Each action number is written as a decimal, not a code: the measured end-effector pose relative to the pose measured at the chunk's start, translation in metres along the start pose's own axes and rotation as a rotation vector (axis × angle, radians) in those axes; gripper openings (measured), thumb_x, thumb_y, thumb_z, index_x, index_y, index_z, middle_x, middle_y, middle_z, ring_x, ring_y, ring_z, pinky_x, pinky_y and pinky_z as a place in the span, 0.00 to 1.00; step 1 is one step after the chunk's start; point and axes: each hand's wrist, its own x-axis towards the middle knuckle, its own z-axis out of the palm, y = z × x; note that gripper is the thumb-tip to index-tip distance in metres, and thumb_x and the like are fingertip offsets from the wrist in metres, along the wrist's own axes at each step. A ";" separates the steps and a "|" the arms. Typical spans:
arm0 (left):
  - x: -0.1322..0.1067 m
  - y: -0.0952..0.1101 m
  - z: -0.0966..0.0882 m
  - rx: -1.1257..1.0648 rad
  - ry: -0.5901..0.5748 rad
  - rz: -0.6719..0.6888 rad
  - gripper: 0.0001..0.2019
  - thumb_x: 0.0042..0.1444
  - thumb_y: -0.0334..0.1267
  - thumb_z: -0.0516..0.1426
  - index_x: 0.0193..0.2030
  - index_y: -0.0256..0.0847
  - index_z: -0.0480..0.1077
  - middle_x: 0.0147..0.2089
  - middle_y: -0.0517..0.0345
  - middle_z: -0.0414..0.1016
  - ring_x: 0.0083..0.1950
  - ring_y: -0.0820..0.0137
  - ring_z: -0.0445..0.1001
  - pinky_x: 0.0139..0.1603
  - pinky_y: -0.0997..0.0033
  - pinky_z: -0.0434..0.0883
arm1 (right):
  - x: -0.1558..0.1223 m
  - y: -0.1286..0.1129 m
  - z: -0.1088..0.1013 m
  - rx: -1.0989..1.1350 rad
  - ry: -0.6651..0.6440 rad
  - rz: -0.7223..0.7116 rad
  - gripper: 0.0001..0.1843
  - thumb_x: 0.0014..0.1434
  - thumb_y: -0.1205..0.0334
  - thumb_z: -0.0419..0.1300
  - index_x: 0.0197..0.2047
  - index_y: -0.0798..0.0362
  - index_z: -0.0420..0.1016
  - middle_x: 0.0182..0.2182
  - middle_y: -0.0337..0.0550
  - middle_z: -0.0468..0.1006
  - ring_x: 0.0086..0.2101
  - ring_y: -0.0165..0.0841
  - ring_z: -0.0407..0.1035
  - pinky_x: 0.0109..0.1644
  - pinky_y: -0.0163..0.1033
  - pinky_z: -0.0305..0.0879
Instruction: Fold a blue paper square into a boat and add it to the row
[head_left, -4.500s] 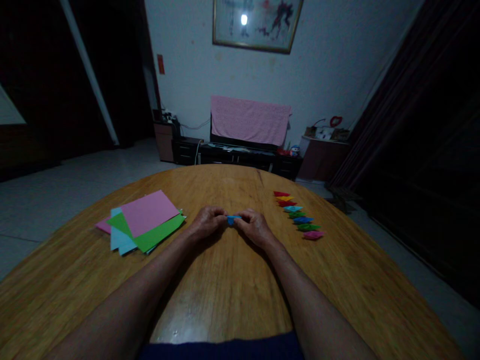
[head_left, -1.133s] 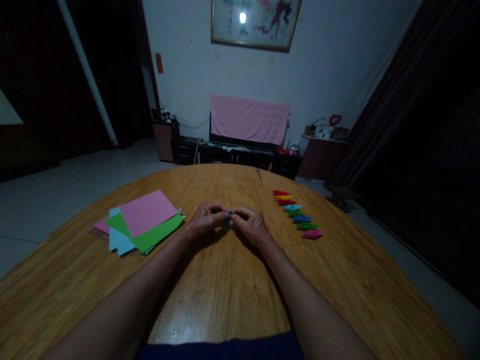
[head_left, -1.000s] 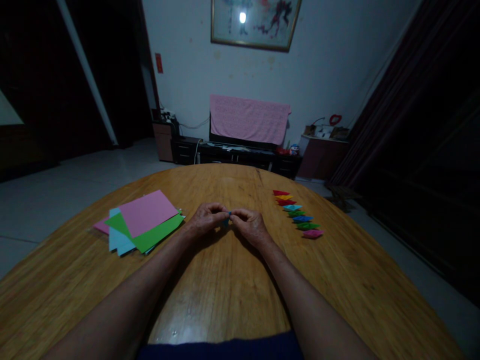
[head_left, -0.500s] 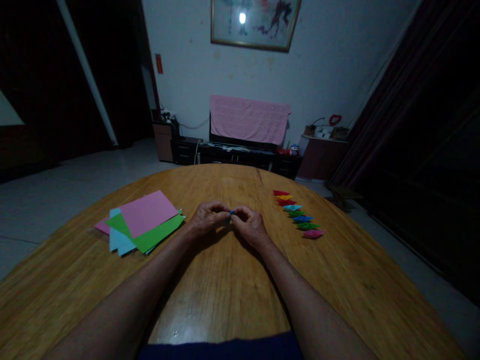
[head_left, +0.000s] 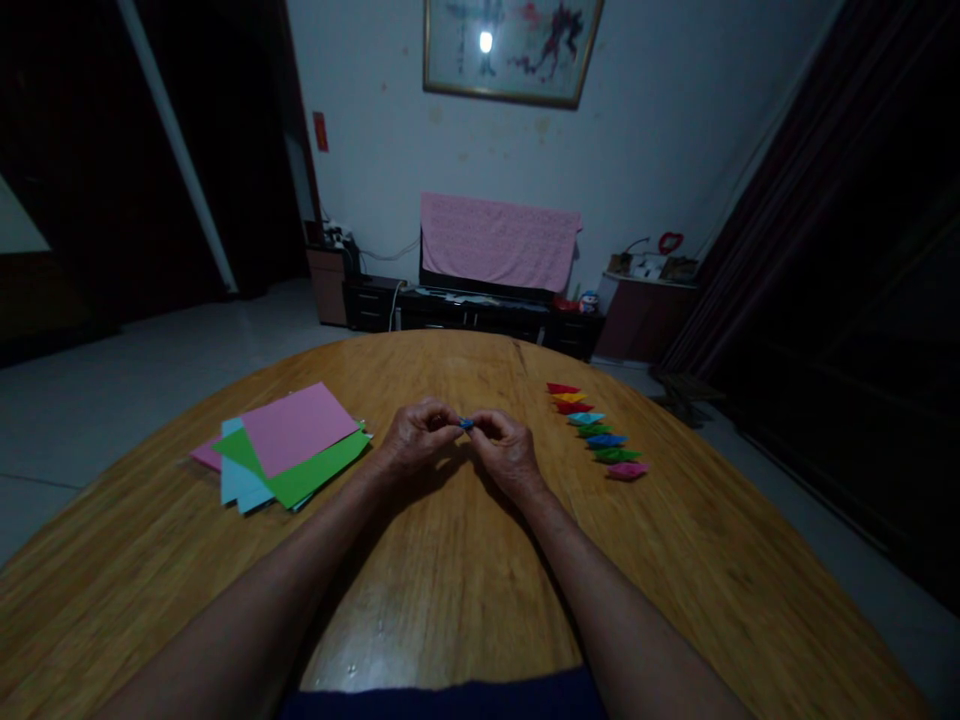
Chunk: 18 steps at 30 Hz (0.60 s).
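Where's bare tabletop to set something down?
The round brown wooden table has bare patches between the two forearms and beyond the left hand and right hand toward the far edge. It's crowded at the row of small multicoloured folded paper shapes and the overlapping pink, green, pale blue paper sheets.

Pink cloth [head_left: 499,240] below a gold-edged picture [head_left: 517,60]

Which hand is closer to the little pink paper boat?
Right. The right hand is left of the pink paper boat, apart from it; the left hand is farther left, beyond the blue folded paper.
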 end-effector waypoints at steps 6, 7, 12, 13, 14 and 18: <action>-0.001 0.003 -0.001 0.249 0.007 0.184 0.04 0.46 0.36 0.63 0.27 0.41 0.72 0.28 0.61 0.67 0.29 0.74 0.65 0.28 0.75 0.62 | -0.001 -0.001 -0.001 0.010 0.006 -0.024 0.06 0.54 0.63 0.59 0.33 0.53 0.77 0.30 0.41 0.78 0.32 0.33 0.73 0.38 0.36 0.69; -0.002 0.004 -0.001 0.288 0.008 0.220 0.03 0.47 0.36 0.63 0.27 0.41 0.73 0.28 0.60 0.67 0.29 0.74 0.65 0.28 0.75 0.61 | -0.001 -0.001 0.000 0.009 0.006 -0.022 0.06 0.53 0.63 0.59 0.33 0.53 0.77 0.30 0.42 0.78 0.32 0.33 0.73 0.38 0.36 0.69; -0.002 0.013 0.000 0.399 0.019 0.333 0.03 0.48 0.35 0.62 0.25 0.42 0.75 0.26 0.59 0.67 0.29 0.72 0.64 0.30 0.73 0.61 | 0.000 -0.002 0.001 0.015 0.004 -0.016 0.07 0.53 0.64 0.59 0.32 0.53 0.78 0.30 0.42 0.79 0.32 0.33 0.73 0.38 0.37 0.70; -0.001 0.013 0.000 0.402 0.021 0.332 0.04 0.48 0.35 0.62 0.24 0.43 0.75 0.25 0.59 0.67 0.29 0.72 0.64 0.30 0.72 0.61 | 0.000 -0.002 0.001 0.020 0.005 -0.013 0.07 0.53 0.64 0.58 0.32 0.53 0.78 0.30 0.42 0.79 0.32 0.34 0.74 0.39 0.37 0.70; 0.000 0.013 0.000 0.398 0.020 0.325 0.04 0.47 0.35 0.62 0.24 0.43 0.75 0.25 0.59 0.67 0.29 0.72 0.64 0.30 0.72 0.61 | 0.000 -0.002 0.002 0.029 0.005 -0.004 0.07 0.52 0.64 0.58 0.32 0.53 0.78 0.30 0.42 0.79 0.32 0.34 0.74 0.39 0.37 0.70; 0.004 0.006 -0.002 0.284 -0.022 0.245 0.03 0.47 0.35 0.61 0.24 0.43 0.74 0.25 0.59 0.68 0.29 0.72 0.65 0.30 0.73 0.62 | -0.001 -0.004 0.005 0.095 0.012 0.090 0.07 0.52 0.61 0.59 0.32 0.53 0.78 0.28 0.41 0.79 0.31 0.34 0.73 0.37 0.37 0.69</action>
